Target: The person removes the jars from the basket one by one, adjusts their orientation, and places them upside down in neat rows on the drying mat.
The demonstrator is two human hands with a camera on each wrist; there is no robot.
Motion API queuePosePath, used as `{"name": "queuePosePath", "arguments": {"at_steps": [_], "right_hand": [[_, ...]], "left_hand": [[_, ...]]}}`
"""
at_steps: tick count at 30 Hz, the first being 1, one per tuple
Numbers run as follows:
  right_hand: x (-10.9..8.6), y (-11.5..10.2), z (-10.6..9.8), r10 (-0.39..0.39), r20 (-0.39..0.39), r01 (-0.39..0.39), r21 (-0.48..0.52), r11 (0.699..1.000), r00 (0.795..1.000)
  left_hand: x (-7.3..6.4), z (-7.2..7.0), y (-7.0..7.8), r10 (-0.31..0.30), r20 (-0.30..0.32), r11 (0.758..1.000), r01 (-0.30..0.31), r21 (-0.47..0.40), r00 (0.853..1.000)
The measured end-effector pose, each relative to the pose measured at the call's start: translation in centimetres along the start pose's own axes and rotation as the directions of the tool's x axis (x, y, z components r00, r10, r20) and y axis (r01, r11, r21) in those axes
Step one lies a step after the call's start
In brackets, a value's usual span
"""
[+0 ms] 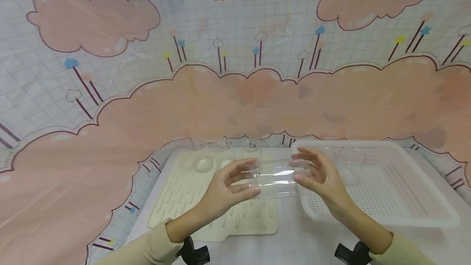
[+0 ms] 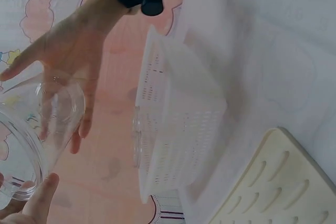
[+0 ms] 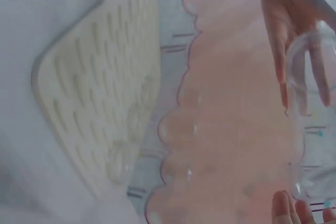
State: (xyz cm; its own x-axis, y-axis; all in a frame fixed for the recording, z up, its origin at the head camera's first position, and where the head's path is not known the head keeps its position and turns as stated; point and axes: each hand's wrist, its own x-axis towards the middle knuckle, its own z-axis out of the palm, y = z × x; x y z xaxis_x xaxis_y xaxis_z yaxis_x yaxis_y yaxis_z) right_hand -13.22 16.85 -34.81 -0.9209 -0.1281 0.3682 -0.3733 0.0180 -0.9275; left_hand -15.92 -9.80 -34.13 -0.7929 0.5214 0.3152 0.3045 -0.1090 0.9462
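A clear jar with a ridged rim lies sideways in the air between both hands. My left hand holds its rim end, thumb below and fingers above. At the opposite end my right hand holds the base between thumb and fingers. The left wrist view shows the right hand behind the transparent base, with left fingers at the rim. In the right wrist view, the left hand is at the jar's top end and right fingertips are at the lower end.
Below the left hand is a cream ridged drying mat, with several clear jars along its back. A white perforated basket stands at right, holding clear containers toward its back left. A patterned cloth hangs behind.
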Motion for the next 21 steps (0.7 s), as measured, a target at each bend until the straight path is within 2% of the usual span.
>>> {"name": "queuePosePath", "arguments": {"at_steps": [2,4,7,10,15,21], "right_hand": [[-0.3,0.6,0.6,0.031,-0.024,-0.027,0.148,0.989,0.999],[-0.6,1.3,1.4,0.043,-0.037,-0.032,0.277,0.960,0.998],[-1.1,2.3,2.4,0.029,-0.023,-0.016,0.439,0.898,0.999],[-1.4,3.0,3.4,-0.005,-0.013,0.011,0.570,0.822,1.000],[-1.2,3.4,4.8,-0.018,-0.031,0.035,0.701,0.712,0.999],[-0.9,3.4,5.7,0.009,-0.057,0.039,0.784,0.620,0.998]], "left_hand": [[0.0,-0.1,0.0,0.003,0.000,1.000,-0.003,-0.005,1.000],[0.0,-0.1,0.1,0.005,-0.003,1.000,-0.005,-0.007,1.000],[0.0,-0.1,0.1,0.007,-0.003,1.000,-0.007,-0.016,1.000],[0.0,-0.1,-0.1,0.009,0.002,1.000,-0.009,-0.025,1.000],[0.2,0.0,-0.3,0.022,0.006,0.999,-0.021,-0.030,1.000],[0.5,-0.2,-0.4,0.038,0.001,0.999,-0.038,-0.036,0.999]]}}
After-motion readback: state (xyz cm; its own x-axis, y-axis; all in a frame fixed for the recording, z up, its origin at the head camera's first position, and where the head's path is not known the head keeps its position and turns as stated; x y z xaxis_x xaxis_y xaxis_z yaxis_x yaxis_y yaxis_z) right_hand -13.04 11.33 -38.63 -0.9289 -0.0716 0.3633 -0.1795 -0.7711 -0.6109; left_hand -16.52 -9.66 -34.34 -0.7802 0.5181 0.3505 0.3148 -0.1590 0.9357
